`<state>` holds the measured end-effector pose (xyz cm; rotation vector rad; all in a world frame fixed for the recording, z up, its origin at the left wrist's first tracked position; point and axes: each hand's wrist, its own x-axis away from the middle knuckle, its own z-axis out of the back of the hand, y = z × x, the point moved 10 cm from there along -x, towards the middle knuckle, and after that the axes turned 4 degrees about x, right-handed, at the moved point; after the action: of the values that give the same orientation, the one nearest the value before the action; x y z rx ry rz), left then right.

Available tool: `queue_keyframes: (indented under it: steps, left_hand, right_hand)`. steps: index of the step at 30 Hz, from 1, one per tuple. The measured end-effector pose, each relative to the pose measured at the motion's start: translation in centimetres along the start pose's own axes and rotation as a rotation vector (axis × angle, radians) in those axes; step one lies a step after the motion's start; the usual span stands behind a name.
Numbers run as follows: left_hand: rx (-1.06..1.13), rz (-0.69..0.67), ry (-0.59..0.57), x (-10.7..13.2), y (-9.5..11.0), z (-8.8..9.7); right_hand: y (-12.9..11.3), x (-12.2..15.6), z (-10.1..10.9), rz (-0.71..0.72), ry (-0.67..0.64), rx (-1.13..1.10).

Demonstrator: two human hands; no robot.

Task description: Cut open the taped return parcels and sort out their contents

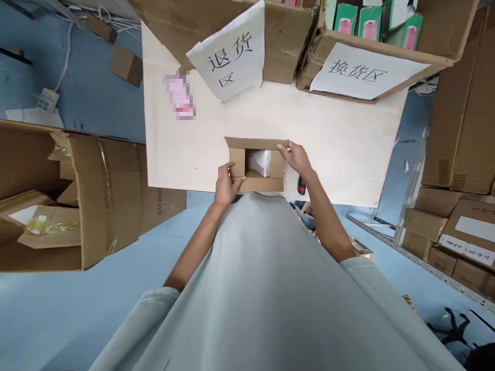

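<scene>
A small cardboard box [265, 184] stands at the near edge of the white table with its top flaps folded outward. Inside it lies a white, plastic-looking wrapped item [263, 163], whose contents I cannot make out. My left hand [225, 186] grips the box at its near left corner, thumb on the near flap and fingers along the left side. At the far right corner, my right hand [297, 156] pinches the cardboard between thumb and fingers. Just right of the box, partly below my right forearm, lies a red-and-black handled object [301, 186].
Two large cartons with handwritten paper signs, a left carton [284, 56] and a right carton [305, 77], line the far side of the white table [340, 134]. A blurred pink item [180, 97] lies far left. An open carton [112, 201] stands left; stacked boxes [460, 154] stand right.
</scene>
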<state>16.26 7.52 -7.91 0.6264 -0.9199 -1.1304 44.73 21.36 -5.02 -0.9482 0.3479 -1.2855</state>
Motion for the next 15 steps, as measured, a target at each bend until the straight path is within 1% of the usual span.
queue_keyframes:
  steps: [3, 6, 8, 10, 12, 15]
  left_hand:
    - [-0.021, -0.005, -0.016, -0.6, 0.7, 0.2]
    - [-0.076, -0.01, -0.025, -1.5, 2.0, 0.7]
    - [-0.15, -0.037, -0.014, -2.1, 3.5, 1.0]
    - [-0.24, -0.081, 0.003, -2.9, 5.6, 0.8]
    - [-0.304, -0.098, -0.021, -3.7, 7.5, -0.3]
    - [-0.36, -0.046, -0.14, -4.8, 9.2, -3.5]
  right_hand:
    - [0.9, -1.3, 0.0, -0.046, 0.074, -0.207]
    - [1.6, -2.3, -0.4, -0.096, 0.119, -0.311]
    - [1.9, -2.7, -0.6, -0.122, 0.133, -0.328]
    - [2.1, -2.8, -0.8, -0.133, 0.138, -0.333]
    - [2.4, -2.6, -1.0, -0.144, 0.145, -0.339]
    - [2.8, -2.2, -1.2, -0.158, 0.162, -0.35]
